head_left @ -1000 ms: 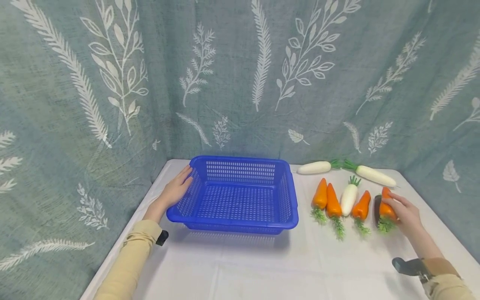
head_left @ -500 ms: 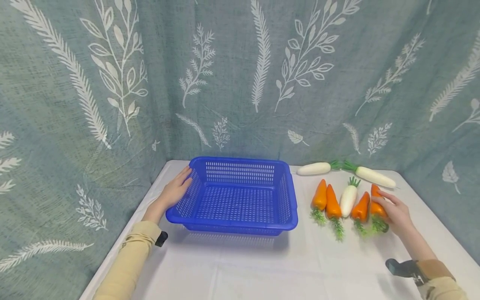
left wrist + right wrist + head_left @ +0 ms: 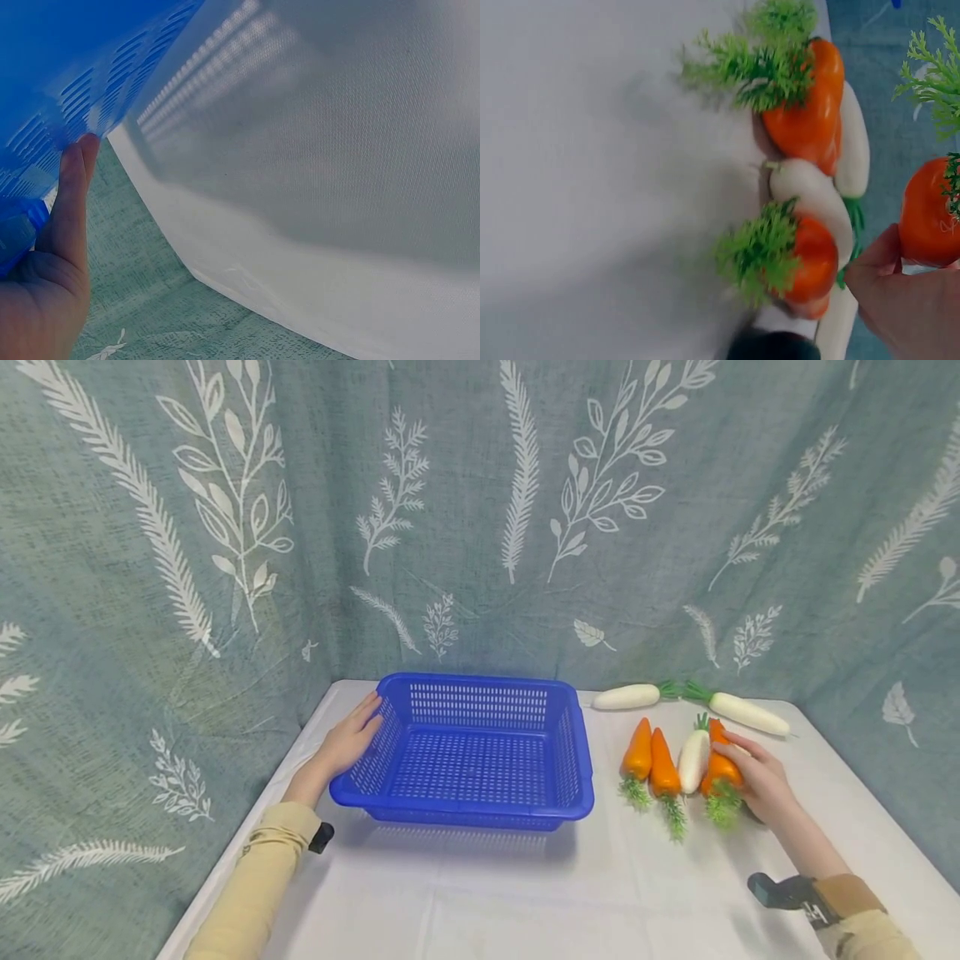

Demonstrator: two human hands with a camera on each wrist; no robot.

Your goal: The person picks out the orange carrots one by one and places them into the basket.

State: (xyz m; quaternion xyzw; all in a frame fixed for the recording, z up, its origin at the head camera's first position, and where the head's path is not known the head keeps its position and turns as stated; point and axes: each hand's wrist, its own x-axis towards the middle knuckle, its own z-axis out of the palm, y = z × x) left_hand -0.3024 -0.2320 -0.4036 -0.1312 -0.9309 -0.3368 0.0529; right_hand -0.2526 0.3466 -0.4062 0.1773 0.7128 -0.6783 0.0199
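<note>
My right hand (image 3: 761, 781) holds an orange carrot (image 3: 723, 767) with a feathery green top above the row of vegetables. In the right wrist view, the thumb and fingers pinch this carrot (image 3: 926, 217) at the right edge. It overlaps another carrot (image 3: 814, 259) in the head view. A short white radish (image 3: 693, 758) lies just left of it. A dark vegetable (image 3: 772, 346) peeks out below, mostly hidden by my right hand in the head view. My left hand (image 3: 348, 739) grips the left rim of a blue perforated basket (image 3: 465, 814), its fingers along the outer wall.
Two more carrots (image 3: 637, 750) lie left of the radish. Two long white radishes (image 3: 626, 697) lie along the back edge of the white-covered table (image 3: 480, 893). A patterned grey-green curtain (image 3: 465, 527) closes off the back and sides.
My right hand has carried the carrot leftward from above the dark vegetable to over the neighbouring carrot. My left hand and the basket stay in place.
</note>
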